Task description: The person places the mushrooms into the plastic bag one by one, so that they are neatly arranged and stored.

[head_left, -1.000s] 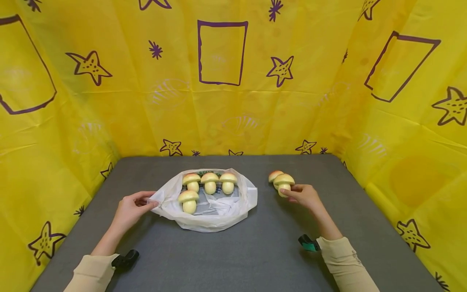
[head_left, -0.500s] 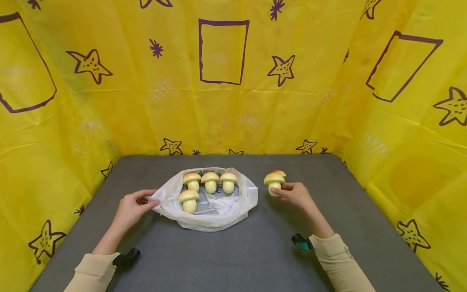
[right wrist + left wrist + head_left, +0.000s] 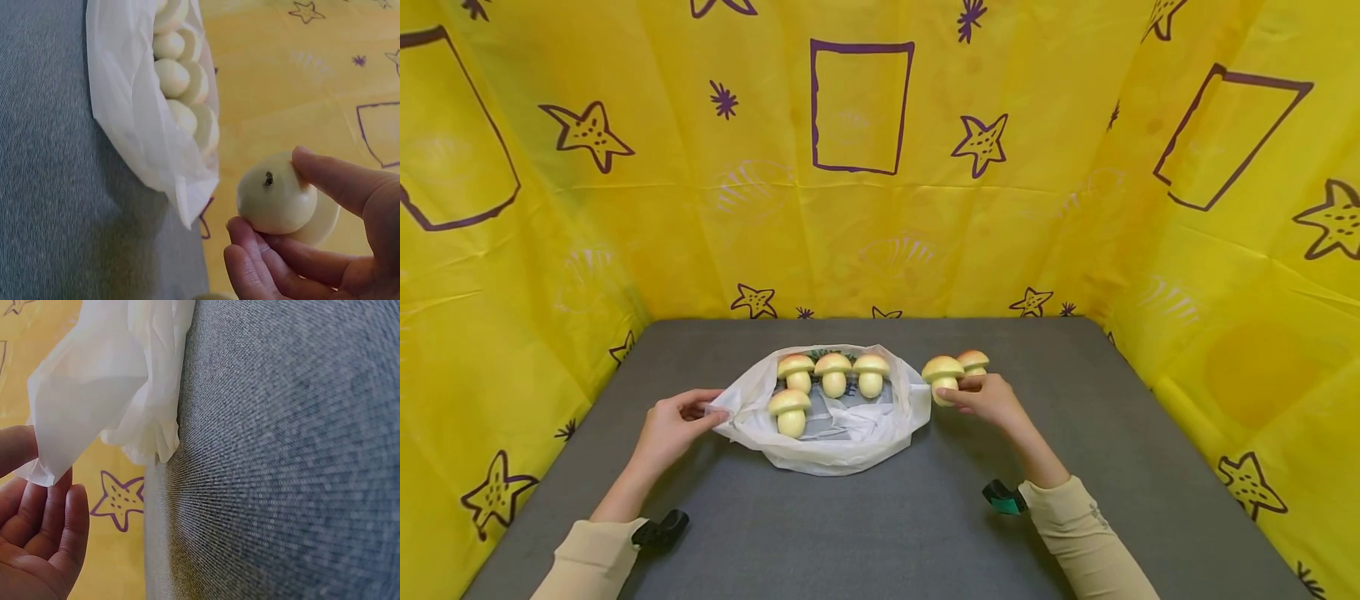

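A white plastic bag (image 3: 831,458) lies on the table with its mouth spread wide, and several yellow mushrooms (image 3: 833,377) with reddish-tinged caps sit inside it. My left hand (image 3: 673,433) pinches the bag's left corner between thumb and fingers; the left wrist view shows the thin film (image 3: 81,412) in that pinch. By its stem, my right hand (image 3: 988,402) holds another mushroom (image 3: 942,372) just beside the bag's right edge. The right wrist view shows the round stem end (image 3: 278,197) of this mushroom between thumb and fingertips. Behind the right hand, one more mushroom (image 3: 973,362) rests on the table, partly hidden.
The grey cloth-covered table (image 3: 842,533) reaches back to yellow fabric walls (image 3: 880,225) with purple drawings on the back and both sides. A dark strap (image 3: 661,528) sits at the left wrist, and a black and green one (image 3: 1003,497) at the right.
My right hand has moved left with the mushroom, from beside the other loose mushroom to the bag's right edge. The left hand and the bag have stayed in place.
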Demonstrator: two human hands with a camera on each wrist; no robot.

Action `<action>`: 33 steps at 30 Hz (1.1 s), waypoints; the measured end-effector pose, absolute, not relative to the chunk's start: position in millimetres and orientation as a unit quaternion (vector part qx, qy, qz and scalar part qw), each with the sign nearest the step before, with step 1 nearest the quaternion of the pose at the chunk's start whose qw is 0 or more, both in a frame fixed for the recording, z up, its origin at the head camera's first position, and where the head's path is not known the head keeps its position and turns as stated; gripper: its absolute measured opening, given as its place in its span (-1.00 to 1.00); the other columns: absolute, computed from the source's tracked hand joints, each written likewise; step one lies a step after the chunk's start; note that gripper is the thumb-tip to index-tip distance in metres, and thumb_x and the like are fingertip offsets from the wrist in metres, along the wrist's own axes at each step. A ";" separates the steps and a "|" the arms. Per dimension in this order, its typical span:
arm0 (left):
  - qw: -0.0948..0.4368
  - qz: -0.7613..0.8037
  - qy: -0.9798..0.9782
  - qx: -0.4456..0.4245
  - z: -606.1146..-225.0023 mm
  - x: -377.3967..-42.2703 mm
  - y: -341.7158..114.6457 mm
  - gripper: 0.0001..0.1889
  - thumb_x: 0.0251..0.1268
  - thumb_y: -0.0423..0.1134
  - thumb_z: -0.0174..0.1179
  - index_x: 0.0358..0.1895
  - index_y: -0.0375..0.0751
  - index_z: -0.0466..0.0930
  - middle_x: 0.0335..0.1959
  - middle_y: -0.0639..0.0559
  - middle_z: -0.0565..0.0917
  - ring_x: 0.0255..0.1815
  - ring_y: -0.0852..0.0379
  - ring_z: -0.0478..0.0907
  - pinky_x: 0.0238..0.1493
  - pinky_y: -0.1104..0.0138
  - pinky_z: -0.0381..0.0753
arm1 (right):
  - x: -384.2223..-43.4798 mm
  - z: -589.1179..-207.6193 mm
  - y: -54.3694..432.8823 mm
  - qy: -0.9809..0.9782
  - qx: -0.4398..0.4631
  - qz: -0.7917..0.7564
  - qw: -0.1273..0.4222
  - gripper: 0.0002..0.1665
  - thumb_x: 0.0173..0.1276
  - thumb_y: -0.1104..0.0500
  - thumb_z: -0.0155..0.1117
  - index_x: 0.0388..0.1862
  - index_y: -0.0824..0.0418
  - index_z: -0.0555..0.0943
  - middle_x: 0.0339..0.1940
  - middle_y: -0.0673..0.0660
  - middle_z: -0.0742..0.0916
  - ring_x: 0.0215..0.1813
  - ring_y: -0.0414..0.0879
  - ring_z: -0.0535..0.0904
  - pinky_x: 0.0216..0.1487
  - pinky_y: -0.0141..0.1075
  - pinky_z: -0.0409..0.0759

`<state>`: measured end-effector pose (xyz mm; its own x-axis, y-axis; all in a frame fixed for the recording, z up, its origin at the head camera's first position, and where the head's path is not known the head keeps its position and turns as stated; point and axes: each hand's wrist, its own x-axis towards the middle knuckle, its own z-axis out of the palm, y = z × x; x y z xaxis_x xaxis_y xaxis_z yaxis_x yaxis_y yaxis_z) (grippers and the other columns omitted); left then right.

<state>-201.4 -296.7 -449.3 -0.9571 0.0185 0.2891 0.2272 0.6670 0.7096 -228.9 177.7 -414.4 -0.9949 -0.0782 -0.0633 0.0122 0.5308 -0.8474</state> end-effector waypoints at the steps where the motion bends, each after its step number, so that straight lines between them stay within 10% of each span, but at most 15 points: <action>1: 0.129 -0.402 -0.904 -0.067 -449.2 -201.3 -296.8 -0.63 0.10 -0.09 0.37 -0.05 -0.17 0.67 -0.31 -0.06 0.68 -0.43 0.33 0.49 -0.42 0.49 0.51 | -229.2 -414.4 175.9 0.874 -0.020 -0.483 0.047 -0.53 0.17 -0.02 0.41 -0.22 0.39 0.67 -0.34 0.17 0.75 -0.25 0.13 0.70 -0.14 -0.11 0.65; 33: 0.132 -0.395 -0.907 -0.068 -448.6 -201.8 -298.2 -0.65 0.11 -0.09 0.37 -0.04 -0.14 0.67 -0.32 -0.03 0.66 -0.43 0.33 0.49 -0.41 0.51 0.51 | -233.8 -395.9 121.3 0.878 -0.057 -0.468 0.078 -0.53 0.13 -0.07 0.43 -0.22 0.32 0.70 -0.29 0.16 0.75 -0.28 0.00 0.69 -0.18 -0.19 0.66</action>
<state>-201.8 -298.2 -448.6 -0.9561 0.0186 0.2925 0.2268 0.6792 0.6980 -233.8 121.3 -395.9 -0.9813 -0.1737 -0.0831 -0.0279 0.5555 -0.8311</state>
